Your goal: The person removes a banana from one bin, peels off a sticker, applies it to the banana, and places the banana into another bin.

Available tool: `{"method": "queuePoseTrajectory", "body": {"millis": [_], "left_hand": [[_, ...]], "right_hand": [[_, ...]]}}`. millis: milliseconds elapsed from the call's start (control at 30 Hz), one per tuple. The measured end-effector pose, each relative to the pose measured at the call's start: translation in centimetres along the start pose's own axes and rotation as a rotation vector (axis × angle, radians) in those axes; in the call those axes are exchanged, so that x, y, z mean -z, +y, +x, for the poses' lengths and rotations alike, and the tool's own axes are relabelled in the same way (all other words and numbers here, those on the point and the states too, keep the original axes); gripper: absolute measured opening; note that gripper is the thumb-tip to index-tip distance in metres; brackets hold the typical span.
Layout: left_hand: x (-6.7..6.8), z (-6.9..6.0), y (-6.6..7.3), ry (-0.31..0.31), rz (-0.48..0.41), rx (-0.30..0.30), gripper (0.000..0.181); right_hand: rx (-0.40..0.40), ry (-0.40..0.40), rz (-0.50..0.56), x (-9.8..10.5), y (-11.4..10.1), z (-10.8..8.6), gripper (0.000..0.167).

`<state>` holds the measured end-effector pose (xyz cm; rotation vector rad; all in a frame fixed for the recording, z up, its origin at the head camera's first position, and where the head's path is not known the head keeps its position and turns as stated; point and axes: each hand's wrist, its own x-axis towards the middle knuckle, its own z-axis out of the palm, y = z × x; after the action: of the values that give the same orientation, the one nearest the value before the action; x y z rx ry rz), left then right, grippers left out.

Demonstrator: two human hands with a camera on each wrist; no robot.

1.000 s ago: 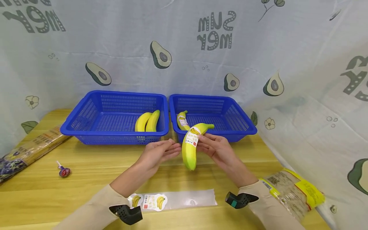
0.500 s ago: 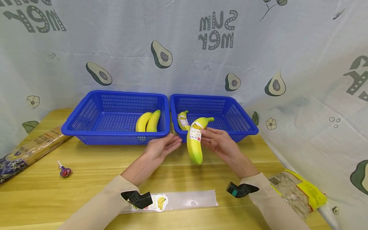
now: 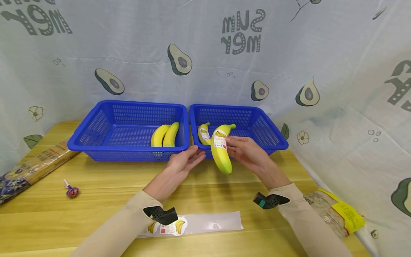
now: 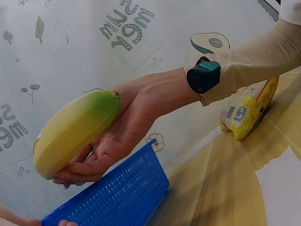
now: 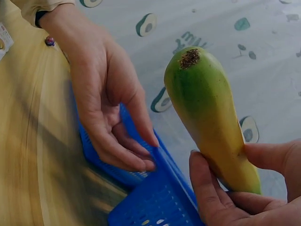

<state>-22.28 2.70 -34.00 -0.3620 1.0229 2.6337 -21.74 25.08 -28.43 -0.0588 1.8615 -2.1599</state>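
Note:
In the head view my right hand [image 3: 245,151] pinches a yellow banana [image 3: 221,151] with a green tip and a white printed label. The banana hangs tilted before the front rim of the right blue basket [image 3: 247,107]. Another labelled banana [image 3: 204,134] lies in that basket's left side. My left hand [image 3: 183,160] is at the front corner where the two baskets meet, fingers loosely bent; whether it touches the rim is unclear. In the right wrist view, thumb and fingers hold the banana [image 5: 211,117] from both sides.
The left blue basket [image 3: 128,149] holds two bananas [image 3: 165,135]. A strip of banana stickers [image 3: 212,222] lies at the front. A lollipop [image 3: 72,192] and a long noodle-like packet [image 3: 41,164] are on the left. A yellow-edged clear bag [image 3: 335,212] lies right.
My right hand has carried the banana up and forward, nearer the right basket, and tilted its lower tip rightward. My left hand has shifted slightly right and forward to the basket corner.

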Motion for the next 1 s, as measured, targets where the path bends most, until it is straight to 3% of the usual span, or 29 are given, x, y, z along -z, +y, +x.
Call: {"method": "queuePoseTrajectory", "body": {"millis": [267,533,667,1000], "left_hand": [[-0.3,-0.2,0.0,-0.012,0.006,-0.010,0.007],[-0.4,-0.1,0.0,0.009,-0.004,-0.009,0.005],[-0.4,-0.1,0.1,0.005,-0.009,-0.010,0.004],[-0.2,-0.2,-0.1,-0.051,-0.009,-0.028,0.013]], "right_hand": [[-0.011,0.028,-0.047,0.0,-1.8,1.2,0.051],[-0.024,0.046,-0.152,0.6,-3.3,4.0,0.053],[-0.053,0.069,-0.207,0.8,-3.4,5.7,0.053],[-0.097,0.162,-0.199,1.2,-2.8,9.3,0.051]]}}
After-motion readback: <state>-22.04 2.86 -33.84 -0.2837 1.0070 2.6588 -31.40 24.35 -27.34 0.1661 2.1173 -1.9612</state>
